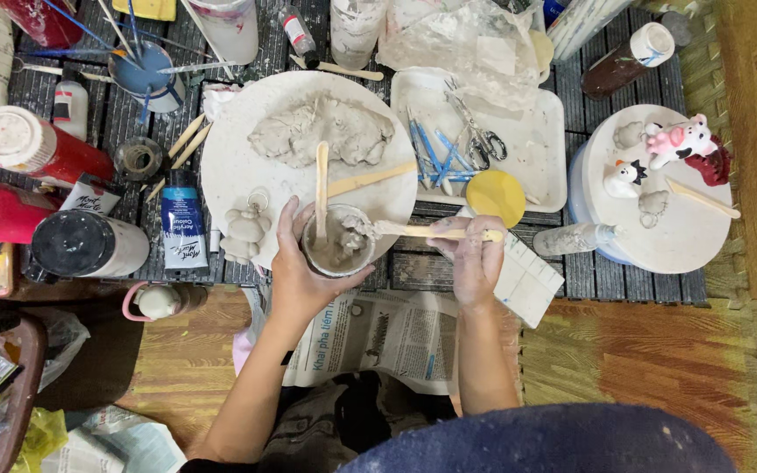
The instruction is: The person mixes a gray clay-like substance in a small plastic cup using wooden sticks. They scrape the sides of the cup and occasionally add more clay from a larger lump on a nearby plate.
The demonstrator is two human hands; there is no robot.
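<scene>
**Support: dark slatted mat on floor**

Slat mat [606, 276] on wooden floor [659, 359]. Directly on mat: round white board [229, 166], white tray [541, 140], round stand [685, 236], red cans [37, 144], paint tube [184, 229], black-lidded jar [85, 243]. Newspaper [396, 337] on floor.

grey clay [321, 131] on a white board [229, 166], yellow disc [496, 196], red jar [41, 144], pink-and-white cow [681, 140].

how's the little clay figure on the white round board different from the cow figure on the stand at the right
The clay figure is bare grey and unpainted; the cow figure is painted white with pink patches. The clay figure sits near the left hand, which holds a cup; the cow figure stands far from both hands, on the round stand. The clay figure looks like plain stacked lumps; the cow has clear features. Both are small modelled figures.
</scene>
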